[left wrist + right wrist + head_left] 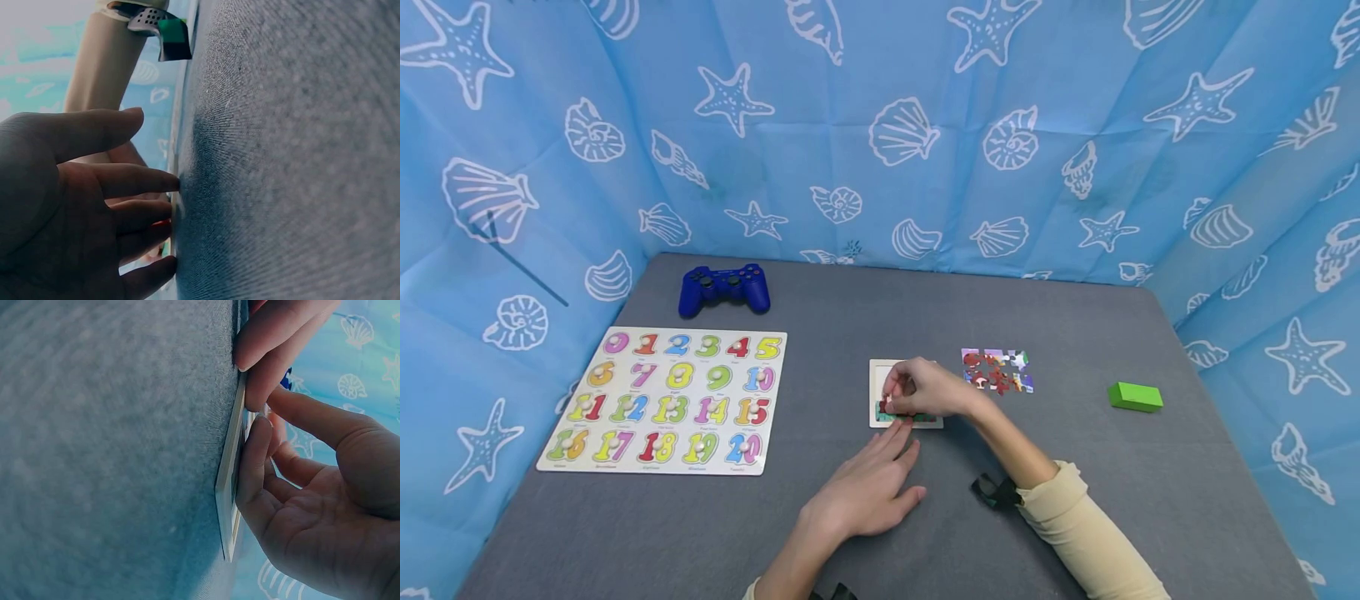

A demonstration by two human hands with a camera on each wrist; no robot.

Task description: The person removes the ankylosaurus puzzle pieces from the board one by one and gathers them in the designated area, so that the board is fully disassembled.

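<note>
My right hand (931,388) is over a small jigsaw tray (877,375) with a pale frame, its thumb and forefinger pinching a small jigsaw piece that the fingers mostly hide. Red and green picture pieces (931,418) fill the lower strip of the tray; bare white backing shows at its upper left. Stretched out flat, my left hand (859,490) has its fingertips at the tray's near edge. From the right wrist view, the tray (229,481) lies edge-on beneath both hands. Right of it, loose jigsaw pieces (998,372) in red, purple and white lie grouped together.
A wooden number puzzle board (651,402) with knobbed pieces lies at the left. Behind it sits a blue game controller (724,288). A green block (1135,397) rests at the right. Blue curtains (850,108) with shell prints enclose the grey table (842,308).
</note>
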